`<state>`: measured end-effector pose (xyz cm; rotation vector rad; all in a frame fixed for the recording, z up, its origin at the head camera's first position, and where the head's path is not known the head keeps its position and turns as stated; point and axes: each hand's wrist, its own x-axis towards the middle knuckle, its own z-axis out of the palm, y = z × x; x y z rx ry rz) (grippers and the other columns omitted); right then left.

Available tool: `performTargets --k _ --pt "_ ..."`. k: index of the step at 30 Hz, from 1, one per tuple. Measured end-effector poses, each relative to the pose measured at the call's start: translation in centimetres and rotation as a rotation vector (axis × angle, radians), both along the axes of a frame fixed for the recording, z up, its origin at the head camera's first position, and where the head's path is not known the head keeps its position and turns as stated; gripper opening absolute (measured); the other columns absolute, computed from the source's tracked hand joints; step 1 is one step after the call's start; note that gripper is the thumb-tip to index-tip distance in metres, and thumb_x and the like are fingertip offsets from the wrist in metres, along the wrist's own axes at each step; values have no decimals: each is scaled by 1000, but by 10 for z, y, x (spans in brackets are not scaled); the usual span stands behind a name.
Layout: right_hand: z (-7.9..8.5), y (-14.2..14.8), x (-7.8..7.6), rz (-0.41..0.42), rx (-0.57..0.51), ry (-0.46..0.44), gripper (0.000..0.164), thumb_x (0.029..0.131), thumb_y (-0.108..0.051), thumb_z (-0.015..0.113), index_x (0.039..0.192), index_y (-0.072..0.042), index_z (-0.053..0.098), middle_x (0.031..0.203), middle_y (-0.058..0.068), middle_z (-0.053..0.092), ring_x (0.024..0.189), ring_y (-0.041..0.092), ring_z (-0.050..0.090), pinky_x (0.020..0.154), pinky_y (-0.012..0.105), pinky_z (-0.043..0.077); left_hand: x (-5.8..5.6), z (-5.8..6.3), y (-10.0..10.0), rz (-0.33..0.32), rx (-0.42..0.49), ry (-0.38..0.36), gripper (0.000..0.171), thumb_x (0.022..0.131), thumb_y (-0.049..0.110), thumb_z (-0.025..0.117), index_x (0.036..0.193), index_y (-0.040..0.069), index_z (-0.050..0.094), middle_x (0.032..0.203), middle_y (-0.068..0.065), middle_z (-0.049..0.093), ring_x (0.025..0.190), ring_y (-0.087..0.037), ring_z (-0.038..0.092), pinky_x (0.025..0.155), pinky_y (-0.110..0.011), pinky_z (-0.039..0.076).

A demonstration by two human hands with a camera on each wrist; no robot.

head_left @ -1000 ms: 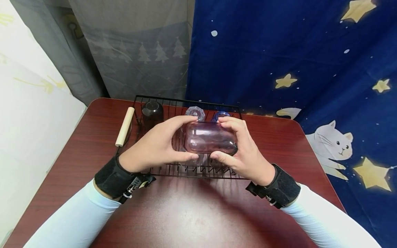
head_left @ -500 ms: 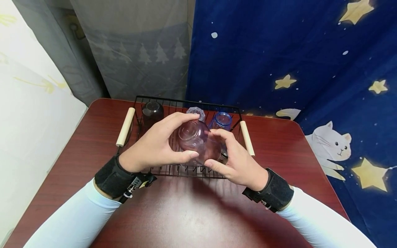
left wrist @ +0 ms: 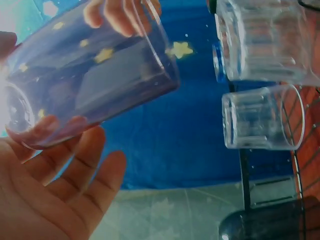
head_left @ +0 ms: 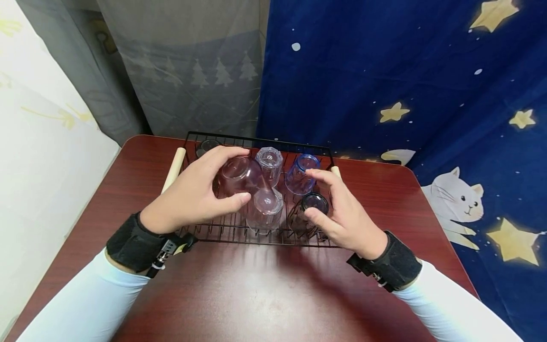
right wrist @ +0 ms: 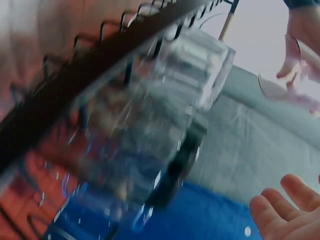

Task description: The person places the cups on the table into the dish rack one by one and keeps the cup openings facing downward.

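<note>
My left hand [head_left: 192,192] grips a purple-tinted glass [head_left: 241,176], tilted above the left half of a black wire rack [head_left: 231,237]. In the left wrist view, the fingers lie round the base end of this glass [left wrist: 95,80], and its mouth points away from the palm. With fingers spread and relaxed, my right hand [head_left: 348,218] hovers by a dark glass [head_left: 315,202] at the rack's front right. That glass stands upside down, as does a blue-rimmed glass [head_left: 304,175] behind it. Two clear glasses [head_left: 270,164] stand mid-rack, the front one partly seen through the purple glass.
Another dark glass [head_left: 208,146] stands at the rack's back left, mostly hidden by my left hand. Pale wooden handles [head_left: 174,167] flank the rack. It sits on a reddish-brown table [head_left: 273,294], with a blue star-patterned curtain [head_left: 363,80] close behind.
Both hands were on the purple glass. My right hand has let go and moved right. My left hand has carried the glass left and turned its base up and leftward.
</note>
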<state>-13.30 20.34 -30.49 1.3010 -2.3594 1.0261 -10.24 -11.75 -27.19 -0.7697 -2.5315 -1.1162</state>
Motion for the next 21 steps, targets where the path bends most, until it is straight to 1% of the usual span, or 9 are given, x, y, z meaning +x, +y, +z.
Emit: performTargets --k 2,4,6,10,13,16,18,20,21 --pt "1 6 -4 -21 -6 -3 71 101 -54 48 146 0 37 147 17 43 136 21 45 120 30 24 2 0 -5 47 -34 -11 71 80 37 81 142 19 50 133 5 56 115 -9 55 107 -46 37" --pt "1 13 -9 -74 22 21 69 102 -54 46 146 -1 39 148 17 43 138 26 42 119 30 26 3 -1 -11 91 -67 -19 71 80 38 81 141 18 51 132 3 57 113 -11 57 109 -54 26" --pt "2 19 -12 -129 65 45 66 103 -53 44 145 -3 41 150 17 42 138 30 40 117 35 29 4 -1 -15 131 -98 -33 72 80 37 80 142 16 51 132 1 58 111 -14 58 106 -55 24" --pt "3 26 -18 -208 159 53 55 105 -44 46 145 -6 45 153 17 40 141 34 38 114 50 31 6 -2 -22 203 -158 -101 72 81 35 78 142 13 48 133 -2 56 108 -16 51 89 -41 47" --pt "2 28 -21 -243 224 20 49 105 -35 50 144 -6 47 155 19 39 144 36 34 114 56 30 7 -3 -25 257 -212 -165 71 81 35 75 142 12 47 131 -3 54 105 -18 49 77 -40 52" --pt "1 29 -24 -279 286 -27 51 105 -35 51 146 -6 46 156 20 37 147 38 29 116 59 27 7 -5 -29 287 -258 -218 70 82 36 73 142 13 46 133 -4 54 123 -25 51 81 -44 52" --pt "1 29 -26 -301 323 -48 55 104 -38 53 148 -7 44 157 20 36 149 38 26 117 59 25 7 -7 -32 288 -283 -243 69 82 35 71 143 14 47 135 -5 54 136 -31 45 83 -46 52" --pt "1 29 -27 -318 347 -53 60 102 -40 55 150 -7 43 157 20 36 149 38 25 117 59 24 6 -8 -35 275 -311 -261 68 83 34 70 143 13 47 139 -6 53 142 -33 40 87 -49 52" --pt "1 29 -28 -323 356 -51 62 101 -41 57 150 -7 42 157 21 36 149 38 26 118 58 24 6 -9 -37 268 -324 -267 68 83 33 70 143 12 47 138 -7 53 137 -31 45 86 -48 52"
